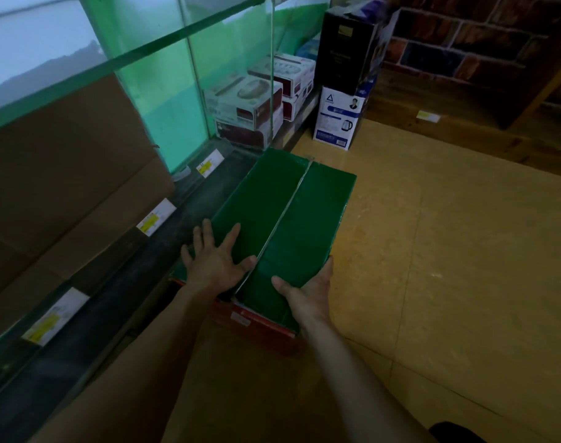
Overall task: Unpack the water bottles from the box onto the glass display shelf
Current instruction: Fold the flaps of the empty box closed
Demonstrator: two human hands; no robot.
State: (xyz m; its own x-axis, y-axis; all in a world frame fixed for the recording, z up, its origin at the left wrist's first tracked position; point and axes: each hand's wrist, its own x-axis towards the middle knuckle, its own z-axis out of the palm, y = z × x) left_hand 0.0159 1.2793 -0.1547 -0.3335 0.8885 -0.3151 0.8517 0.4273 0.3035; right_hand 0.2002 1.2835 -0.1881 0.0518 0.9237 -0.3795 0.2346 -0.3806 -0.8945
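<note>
Your green-topped cardboard box has both flaps closed along a pale taped seam, so whatever is inside is hidden from you. Only a strip of its red near side shows, blurred, below your wrists. The box sits on the yellow floor at its left edge, with its long left side just beside the dark base ledge of the glass display shelf. Your left hand lies flat on the left flap near the box's near end, fingers straight and spread wide, thumb tip almost at the seam. Your right hand holds the near right corner: the thumb rests on top of the right flap, while the other fingers go over the right edge and are out of sight, so you cannot tell how tightly they curl. Behind the green-tinted glass, large brown cardboard cartons are dim and cut off at the left. The yellow-and-white price labels along the ledge are too blurred to read. Further along the shelf stand white-and-maroon appliance boxes. Past them on the floor, a black carton sits on top of a white-and-blue kettle box, near a dark brick wall.
</note>
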